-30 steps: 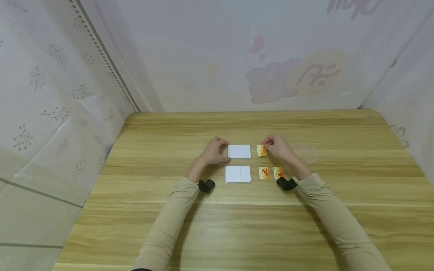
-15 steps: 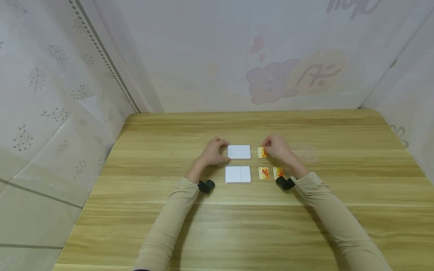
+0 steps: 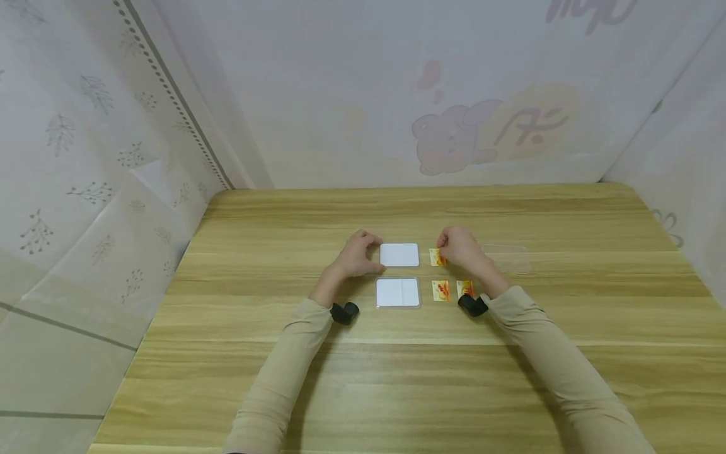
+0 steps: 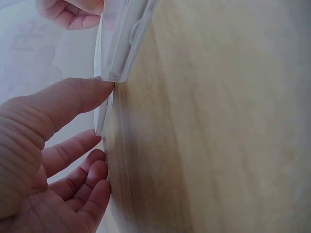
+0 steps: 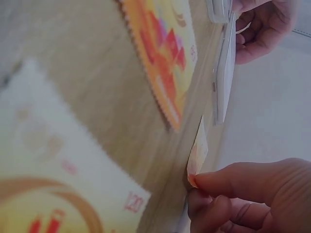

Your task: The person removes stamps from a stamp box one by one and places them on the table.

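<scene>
My right hand [image 3: 460, 248] pinches one edge of a small yellow-orange postage stamp [image 5: 198, 150] between thumb and forefinger, low over the table; part of the stamp is hidden by the fingers. My left hand [image 3: 356, 254] holds the left end of the far flat case [image 3: 399, 255], which has a white face, with thumb and forefinger at its two corners. Nearer to me lies a second clear plastic case [image 3: 397, 292] with a white insert. To its right are two more stamps on the table, a red-and-yellow stamp [image 3: 440, 291] and another stamp [image 3: 464, 288], partly covered by the wrist camera.
A clear plastic cover [image 3: 513, 259] lies flat beyond my right wrist and is hard to see. The wood-grain table [image 3: 374, 391] runs back to a printed curtain [image 3: 317, 94]. Black cameras sit on both wrists.
My right hand has shifted slightly with the pinched stamp, which ends a little nearer to me. The left hand and both cases look unmoved.
</scene>
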The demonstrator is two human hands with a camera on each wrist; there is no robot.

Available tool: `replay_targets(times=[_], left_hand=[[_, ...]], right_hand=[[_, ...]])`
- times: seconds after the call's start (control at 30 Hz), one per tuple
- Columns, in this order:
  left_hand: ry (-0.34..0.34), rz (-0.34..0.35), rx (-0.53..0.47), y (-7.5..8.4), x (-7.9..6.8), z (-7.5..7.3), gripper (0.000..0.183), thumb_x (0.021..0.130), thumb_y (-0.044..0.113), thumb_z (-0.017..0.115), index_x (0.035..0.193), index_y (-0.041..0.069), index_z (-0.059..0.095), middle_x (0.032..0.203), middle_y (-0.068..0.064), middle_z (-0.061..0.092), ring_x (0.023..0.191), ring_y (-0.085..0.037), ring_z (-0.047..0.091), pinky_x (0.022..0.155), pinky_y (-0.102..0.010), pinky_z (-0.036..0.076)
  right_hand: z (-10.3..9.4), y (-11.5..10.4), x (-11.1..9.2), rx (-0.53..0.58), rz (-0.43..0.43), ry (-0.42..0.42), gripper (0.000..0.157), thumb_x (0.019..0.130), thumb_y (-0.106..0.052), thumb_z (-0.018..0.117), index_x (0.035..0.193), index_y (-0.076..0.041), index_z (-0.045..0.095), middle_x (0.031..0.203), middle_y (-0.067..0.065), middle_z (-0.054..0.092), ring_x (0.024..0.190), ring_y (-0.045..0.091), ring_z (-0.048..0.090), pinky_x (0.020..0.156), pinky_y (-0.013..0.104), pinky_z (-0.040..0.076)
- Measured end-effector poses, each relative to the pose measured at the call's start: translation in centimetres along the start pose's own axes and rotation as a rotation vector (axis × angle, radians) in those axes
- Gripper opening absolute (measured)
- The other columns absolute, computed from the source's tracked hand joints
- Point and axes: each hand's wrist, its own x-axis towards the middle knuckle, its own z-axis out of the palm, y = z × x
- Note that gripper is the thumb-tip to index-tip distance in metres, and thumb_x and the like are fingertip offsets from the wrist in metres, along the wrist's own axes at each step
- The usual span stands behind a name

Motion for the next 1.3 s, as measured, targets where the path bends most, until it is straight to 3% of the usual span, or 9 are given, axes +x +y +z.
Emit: replay_targets(times=[0.23,0.4,0.6,0.73,0.97,1.3], left_hand=[[-0.004,0.007,-0.006,0.1,-0.2,-0.1,0.057,0.075,0.014,0.077,0.124,-0.005,0.054,0.118,-0.019,0.048,0.113,-0.032,0.044,0.099,-0.041,0.037],[-0.016,0.024,-0.034,0.0,-0.2,-0.3,0.057,0.075,0.014,0.076,0.124,-0.006,0.053,0.118,-0.020,0.048,0.111,-0.032,0.044,0.098,-0.041,0.037],[0.050,0.045,-0.049,0.3,0.3,-0.4,0.050,0.080,0.014,0.073,0.122,-0.007,0.055,0.117,-0.020,0.053,0.109,-0.031,0.048,0.095,-0.039,0.040],[0.076,0.082,-0.056,1.4,0.9,-0.5,0.050,0.081,0.014,0.073,0.122,-0.006,0.055,0.118,-0.019,0.056,0.110,-0.031,0.050,0.094,-0.039,0.042],[0.057,0.170,-0.047,4.0,2.5,0.1,0.051,0.080,0.013,0.072,0.123,-0.007,0.055,0.117,-0.022,0.056,0.108,-0.031,0.050,0.093,-0.038,0.041],[0.042,0.220,-0.053,6.8,4.4,1.9,0.053,0.079,0.013,0.072,0.125,-0.006,0.053,0.121,-0.020,0.055,0.112,-0.029,0.049,0.096,-0.037,0.039]], right_hand=[[-0.1,0.0,0.1,-0.026,0.025,-0.011,0.007,0.077,0.007,0.058,0.083,0.005,0.060,0.079,0.015,0.060,0.073,0.026,0.054,0.066,0.037,0.047],[-0.3,0.1,-0.2,0.000,-0.002,0.008,0.008,0.078,0.006,0.057,0.086,0.006,0.060,0.079,0.016,0.059,0.074,0.027,0.054,0.066,0.036,0.047],[-1.4,0.5,-0.8,0.098,-0.057,0.048,0.015,0.079,0.006,0.053,0.093,0.012,0.058,0.078,0.016,0.057,0.073,0.026,0.053,0.064,0.034,0.045],[-2.3,0.9,-1.2,0.122,-0.080,0.069,0.017,0.082,0.005,0.055,0.097,0.014,0.057,0.080,0.018,0.057,0.073,0.027,0.054,0.064,0.032,0.045],[-3.7,1.7,-2.4,0.176,-0.056,0.075,0.022,0.086,0.002,0.058,0.103,0.014,0.055,0.085,0.019,0.057,0.075,0.027,0.053,0.062,0.026,0.043],[-5.2,2.9,-4.0,0.149,-0.035,0.115,0.027,0.086,-0.002,0.061,0.107,0.014,0.055,0.098,0.026,0.058,0.090,0.036,0.057,0.080,0.042,0.046]])
